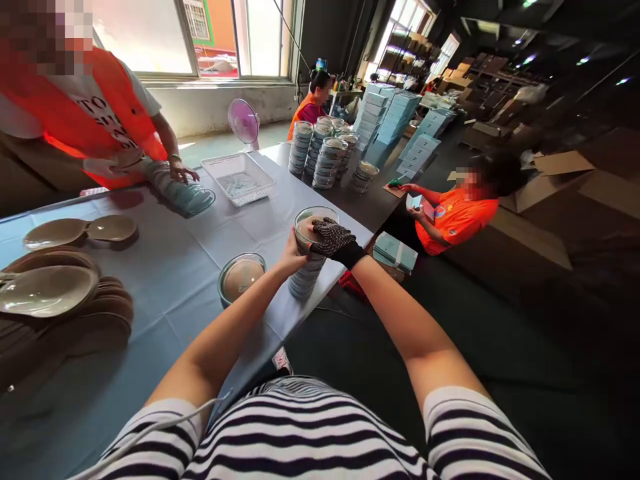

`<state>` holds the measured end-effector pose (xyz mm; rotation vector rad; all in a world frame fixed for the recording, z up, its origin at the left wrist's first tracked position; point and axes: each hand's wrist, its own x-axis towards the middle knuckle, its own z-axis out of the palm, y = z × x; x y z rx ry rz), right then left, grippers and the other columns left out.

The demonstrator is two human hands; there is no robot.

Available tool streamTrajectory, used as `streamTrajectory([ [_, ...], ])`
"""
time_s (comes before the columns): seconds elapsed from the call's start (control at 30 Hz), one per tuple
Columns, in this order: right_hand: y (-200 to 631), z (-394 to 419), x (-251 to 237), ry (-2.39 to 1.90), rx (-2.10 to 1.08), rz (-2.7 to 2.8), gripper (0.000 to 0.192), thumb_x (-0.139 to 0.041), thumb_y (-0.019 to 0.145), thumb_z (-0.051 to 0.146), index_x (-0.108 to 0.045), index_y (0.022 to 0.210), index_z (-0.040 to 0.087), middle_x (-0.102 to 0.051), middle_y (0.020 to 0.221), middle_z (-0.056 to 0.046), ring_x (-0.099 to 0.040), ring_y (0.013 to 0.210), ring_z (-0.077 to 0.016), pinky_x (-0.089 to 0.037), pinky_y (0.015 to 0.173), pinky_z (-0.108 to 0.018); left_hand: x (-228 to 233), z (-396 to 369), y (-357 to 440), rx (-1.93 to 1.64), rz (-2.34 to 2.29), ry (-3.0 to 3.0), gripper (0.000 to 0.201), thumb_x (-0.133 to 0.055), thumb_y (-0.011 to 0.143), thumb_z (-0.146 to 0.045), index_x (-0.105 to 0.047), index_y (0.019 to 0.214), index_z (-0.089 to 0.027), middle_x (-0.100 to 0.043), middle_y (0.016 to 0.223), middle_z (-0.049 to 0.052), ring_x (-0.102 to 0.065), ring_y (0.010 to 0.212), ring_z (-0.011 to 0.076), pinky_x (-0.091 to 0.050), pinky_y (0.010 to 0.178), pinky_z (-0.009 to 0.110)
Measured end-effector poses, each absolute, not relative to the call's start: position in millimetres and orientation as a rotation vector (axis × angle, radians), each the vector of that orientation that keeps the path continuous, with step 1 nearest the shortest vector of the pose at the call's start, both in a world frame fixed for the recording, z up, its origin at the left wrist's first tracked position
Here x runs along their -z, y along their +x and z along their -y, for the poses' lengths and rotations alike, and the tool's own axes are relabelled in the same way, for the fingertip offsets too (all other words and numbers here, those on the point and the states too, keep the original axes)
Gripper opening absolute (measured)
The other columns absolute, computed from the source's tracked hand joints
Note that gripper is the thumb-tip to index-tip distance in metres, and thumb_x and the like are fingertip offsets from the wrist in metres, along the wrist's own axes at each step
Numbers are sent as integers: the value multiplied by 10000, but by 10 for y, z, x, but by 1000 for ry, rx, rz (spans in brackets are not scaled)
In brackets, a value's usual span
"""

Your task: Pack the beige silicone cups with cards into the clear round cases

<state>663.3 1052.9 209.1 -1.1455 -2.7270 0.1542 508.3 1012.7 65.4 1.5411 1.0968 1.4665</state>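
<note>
Head view, top bowl: clear glass with a brown, disc-like inside; top bowl (pixel 304 217) sits at the upper end of the stack (pixel 304 279), near the table (pixel 190 280) edge, straight ahead of me.
Left hand: my bare left hand (pixel 293 255) is on its near left side, fingers part-curled round the wall, holding it.
Right hand: my gloved right hand (pixel 334 240) comes over its right rim, fingers bent and partly spread, gripping there.
Nearer hand: neither; both touch the bowl, one each side.
Axis: bowl is round, no long axis of its own; stack's axis runs upright, slanted by the wide lens.
Beside: single bowl (pixel 243 280) stands left of the stack, apart from it, partly behind my left forearm.
Further off: white basket (pixel 255 195) and a co-worker's hand (pixel 184 171) on a lying row of glassware (pixel 183 193).
Hidden: fingertips under the bowl, my left palm, how firmly either hand presses.
Hard to tell: whether top bowl rests on the stack or is slightly lifted; exact bowl count.
</note>
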Motion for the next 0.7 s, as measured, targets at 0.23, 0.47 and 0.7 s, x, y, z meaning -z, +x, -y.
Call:
streamTrajectory([
  [0.23,6647,-10556,-2127,-1107,-197,2699,411,-679,844,275,-689,1248,197,-657,1332,-74,-598,1270,-271,-470,1092,-416,-621,-10117,5249,-1410,-1315,1288,1204,-700,644,-143,62,1575,-82,1,1643,271,3,1535,396,-52,1237,595],
  [0.47,6872,-10763,-2305,-1016,-398,2354,351,-564,915,346,-735,1171,178,-744,1155,-68,-696,1105,-255,-532,979,-391,-756,-9920,5316,-1367,-1317,1305,1126,-766,625,-213,-161,1562,-64,-2,1655,244,66,1538,358,33,1252,505],
  [0.7,6879,-10482,-2575,-937,-141,2050,363,-490,957,348,-735,1122,136,-755,1103,-112,-713,1032,-232,-545,955,-365,-1055,-9626,5215,-1472,-1258,1181,904,-646,822,-449,-226,1568,-157,-158,1662,150,-113,1546,286,-99,1261,456],
])
